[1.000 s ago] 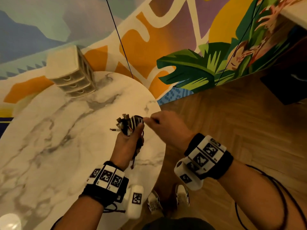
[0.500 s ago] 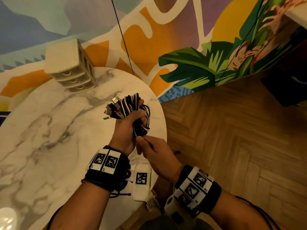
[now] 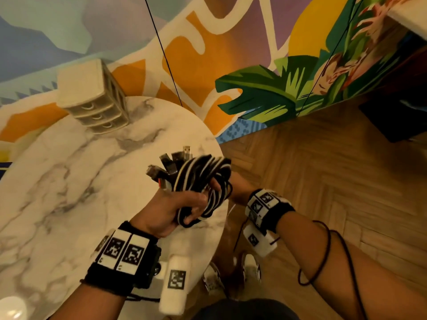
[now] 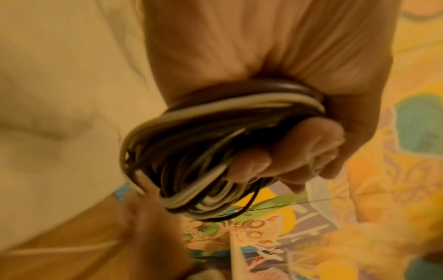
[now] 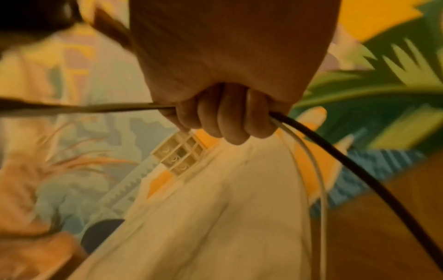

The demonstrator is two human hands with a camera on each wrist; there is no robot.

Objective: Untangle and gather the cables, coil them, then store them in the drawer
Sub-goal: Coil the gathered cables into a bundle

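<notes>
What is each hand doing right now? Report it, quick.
Left hand: closed around the coiled bundle of black and white cables.
Right hand: closed around loose black and white cable strands trailing from the bundle.

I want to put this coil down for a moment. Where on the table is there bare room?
The marble table is bare between the drawer unit and the left hand. It is crowded only near the right edge, where both hands work the cable coil.

Left hand point(image 3: 175, 211) and right hand point(image 5: 225, 106), fingers curled tight.
</notes>
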